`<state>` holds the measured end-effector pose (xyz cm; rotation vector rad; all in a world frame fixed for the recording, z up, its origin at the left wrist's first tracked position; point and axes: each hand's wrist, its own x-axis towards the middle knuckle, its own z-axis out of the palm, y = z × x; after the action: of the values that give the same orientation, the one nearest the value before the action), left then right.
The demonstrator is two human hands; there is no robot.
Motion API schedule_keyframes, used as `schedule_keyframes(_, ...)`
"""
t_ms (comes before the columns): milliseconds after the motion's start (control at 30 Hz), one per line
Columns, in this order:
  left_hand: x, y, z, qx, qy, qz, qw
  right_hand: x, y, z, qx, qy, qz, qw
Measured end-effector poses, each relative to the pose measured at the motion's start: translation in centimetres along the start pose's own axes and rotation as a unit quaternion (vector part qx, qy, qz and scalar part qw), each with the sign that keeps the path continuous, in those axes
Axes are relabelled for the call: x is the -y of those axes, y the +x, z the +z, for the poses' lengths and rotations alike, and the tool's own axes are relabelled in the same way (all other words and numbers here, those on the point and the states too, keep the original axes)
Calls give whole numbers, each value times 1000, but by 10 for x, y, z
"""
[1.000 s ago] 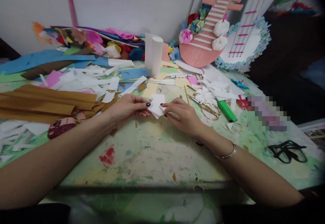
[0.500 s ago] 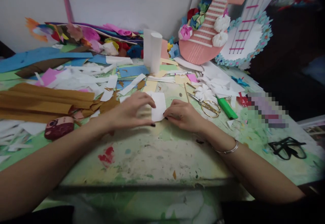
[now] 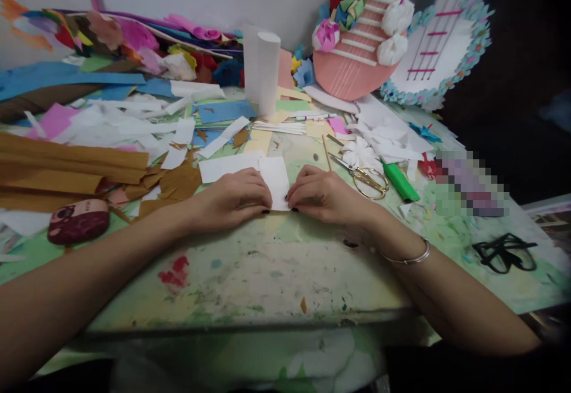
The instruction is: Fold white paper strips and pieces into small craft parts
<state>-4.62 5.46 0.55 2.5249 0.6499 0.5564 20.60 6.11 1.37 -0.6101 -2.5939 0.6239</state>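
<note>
A white paper strip (image 3: 275, 178) lies low over the table between my hands, its right part doubled into a small rectangle. The strip's left part (image 3: 223, 167) stretches flat behind my left hand. My left hand (image 3: 238, 198) has its fingers closed on the near left edge of the folded part. On the near right corner, my right hand (image 3: 319, 195) pinches the paper between thumb and fingers. Gold-handled scissors (image 3: 368, 180) lie to the right of my right hand, near a thin brown stick (image 3: 326, 151) and a white paper flower (image 3: 358, 153).
A roll of white paper (image 3: 268, 75) stands at the back. Brown crepe paper (image 3: 66, 170), white scraps and a maroon case (image 3: 78, 220) lie to the left. To the right are a green object (image 3: 400, 181) and black glasses (image 3: 505, 253). A pink paper instrument (image 3: 357, 72) leans behind.
My left hand, spread half a second ago, has closed on the paper's left edge. My right hand keeps its pinch. More of the strip shows at left, and the camera view has shifted slightly.
</note>
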Motion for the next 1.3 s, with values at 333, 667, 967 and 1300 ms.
schedule_keyframes(333,4,4,3,16,-18,-37,999,6,4,3,14,-19,-14,1000)
schedule_keyframes(667,-1,7,10,9,14,-44,999,8,6,11,4,12,26,1000)
schedule_keyframes(967,0,9,15,-10,43,-55,998,6,6,19,-32,38,106,993)
schedule_keyframes(1300,-3,8,17,-40,79,-71,993,6,8,23,-55,104,140,983)
